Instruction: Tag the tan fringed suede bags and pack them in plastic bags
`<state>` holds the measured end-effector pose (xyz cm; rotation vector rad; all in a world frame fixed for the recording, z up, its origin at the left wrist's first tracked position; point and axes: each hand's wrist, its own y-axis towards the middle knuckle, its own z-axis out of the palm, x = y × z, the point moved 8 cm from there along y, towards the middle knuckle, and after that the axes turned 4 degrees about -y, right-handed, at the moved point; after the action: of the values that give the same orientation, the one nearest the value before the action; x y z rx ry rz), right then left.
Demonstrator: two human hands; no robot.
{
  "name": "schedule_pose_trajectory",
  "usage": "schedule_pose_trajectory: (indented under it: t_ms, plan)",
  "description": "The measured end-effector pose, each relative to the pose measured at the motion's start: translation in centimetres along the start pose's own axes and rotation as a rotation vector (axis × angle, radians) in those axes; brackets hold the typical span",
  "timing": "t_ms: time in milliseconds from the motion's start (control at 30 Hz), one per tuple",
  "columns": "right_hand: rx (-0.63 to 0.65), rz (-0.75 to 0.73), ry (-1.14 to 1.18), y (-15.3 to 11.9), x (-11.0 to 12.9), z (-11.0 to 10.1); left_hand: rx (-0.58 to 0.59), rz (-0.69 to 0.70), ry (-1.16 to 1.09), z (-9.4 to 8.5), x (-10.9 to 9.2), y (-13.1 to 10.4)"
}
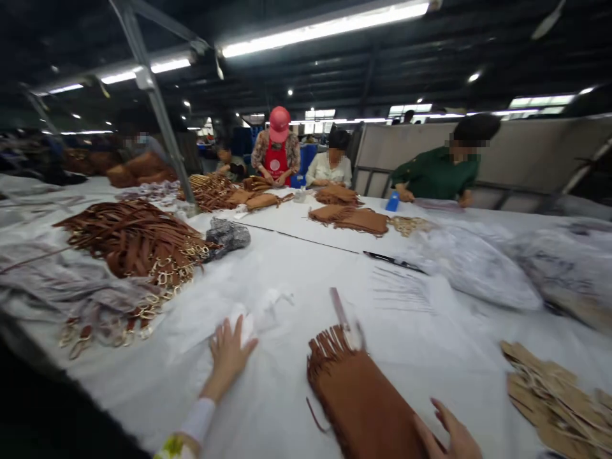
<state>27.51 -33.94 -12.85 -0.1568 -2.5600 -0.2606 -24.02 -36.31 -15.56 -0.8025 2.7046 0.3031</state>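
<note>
My left hand (228,360) reaches over the white tabletop, fingers spread, against a crumpled piece of thin white wrapping (246,319). In front of me lies a brown fringed leather piece (368,395), perhaps a bag, with its fringe towards the far side. A blurred strip with a pale tag (352,331) rests at the fringed end. My right hand (452,433) is at the right edge of the brown piece, fingers apart, its lower part cut off by the frame. Whether its fingers press on the leather is hard to tell.
Brown straps with metal clasps (138,239) are heaped at left beside a dark plastic bundle (228,234). Tan pieces with cords (554,395) lie at right, clear plastic bags (478,268) behind them. A black-handled tool (394,261) lies mid-table. Several people work across the table.
</note>
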Motion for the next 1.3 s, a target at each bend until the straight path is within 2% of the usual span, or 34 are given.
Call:
schedule_pose_trajectory:
  t_ms: [100,167,233,333,433,500,567,600,667,767,833,900,1000,1067,1133,1233,1300]
  plan:
    - [0.102,0.016,-0.046,-0.6,-0.9,0.5,-0.13,0.108,-0.239,-0.6,-0.5,-2.5]
    - [0.22,0.031,-0.045,-0.4,-0.2,1.8,-0.109,0.135,-0.498,-0.4,-1.0,-5.3]
    - [0.335,0.047,-0.035,-0.2,0.6,2.9,0.036,0.065,-0.768,0.9,-1.9,-8.2]
    - [0.457,0.054,0.023,0.0,1.6,3.5,0.346,-0.106,-1.13,3.6,-4.4,-12.0]
    - [0.559,0.008,0.115,0.2,3.2,3.4,0.609,-0.3,-1.396,5.6,-7.3,-14.3]
    - [0.575,-0.023,0.114,0.6,4.9,2.5,0.753,-0.424,-1.532,6.1,-9.2,-14.8]
    - [0.497,-0.078,0.033,1.2,7.4,0.5,0.854,-0.499,-1.66,5.6,-11.2,-14.6]
    - [0.416,-0.128,-0.037,1.4,9.0,-1.0,0.894,-0.516,-1.714,5.1,-12.2,-14.3]
    - [0.188,-0.283,-0.214,1.2,12.9,-4.8,0.947,-0.521,-1.803,3.5,-13.9,-13.5]
    - [-0.196,-0.576,-0.45,-1.4,18.5,-9.9,0.97,-0.513,-1.919,1.2,-15.1,-12.4]
    - [-0.35,-0.758,-0.514,-4.1,20.4,-11.3,0.943,-0.541,-1.987,0.5,-14.6,-12.1]
    - [-0.378,-0.899,-0.503,-6.8,20.2,-10.4,0.892,-0.605,-2.028,0.7,-12.7,-12.4]
    - [-0.255,-1.021,-0.432,-10.7,16.9,-5.4,0.749,-0.748,-2.003,2.2,-7.7,-13.7]
    - [-0.189,-1.023,-0.402,-13.0,13.6,-1.4,0.627,-0.83,-1.936,3.1,-3.6,-14.8]
    - [-0.214,-0.984,-0.351,-14.9,10.7,1.3,0.51,-0.853,-1.857,3.2,0.1,-15.9]
    - [-0.199,-0.881,-0.299,-15.7,8.1,3.4,0.339,-0.722,-1.661,2.0,4.0,-16.5]
    - [-0.15,-0.857,-0.273,-15.5,8.0,3.9,0.266,-0.508,-1.437,0.4,4.5,-16.0]
